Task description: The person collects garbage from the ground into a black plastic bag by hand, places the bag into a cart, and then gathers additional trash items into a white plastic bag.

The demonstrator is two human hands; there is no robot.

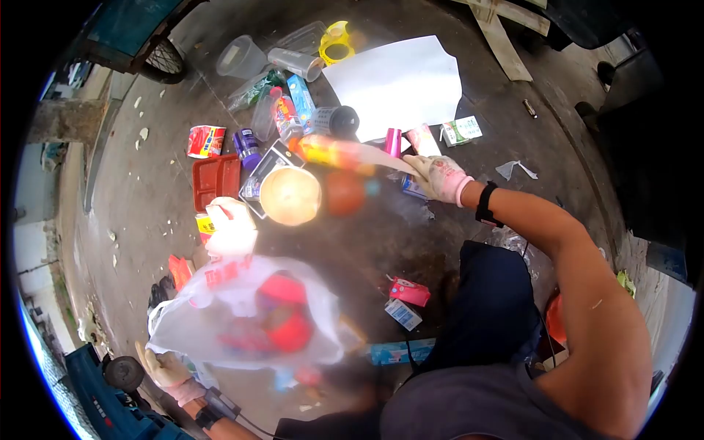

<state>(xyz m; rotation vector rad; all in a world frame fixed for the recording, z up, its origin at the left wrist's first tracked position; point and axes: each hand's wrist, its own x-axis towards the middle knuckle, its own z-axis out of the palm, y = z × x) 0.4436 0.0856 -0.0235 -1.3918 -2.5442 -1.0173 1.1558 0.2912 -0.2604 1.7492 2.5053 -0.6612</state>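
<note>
My right hand (444, 180), in a white and pink glove, is closed on the pale end of a long orange-and-yellow plastic package (334, 152), blurred, kind unclear. Beside its fingers are a blue can (413, 187) and a pink cylinder (393, 142). At the lower left, my gloved left hand (167, 372) grips the edge of a translucent white plastic bag (194, 323); its fingers show only in part. Red and purple items (286, 312) show blurred through the bag. A round beige tub (290, 195) sits between the hands, near a red compartment tray (215, 182).
A white sheet (400, 88), a yellow tape roll (336, 45), clear plastic containers (242, 57) and a purple bottle (248, 149) lie ahead. Small cartons (408, 291) lie before my knee. A wheeled cart (128, 29) stands upper left, wooden boards (502, 40) upper right.
</note>
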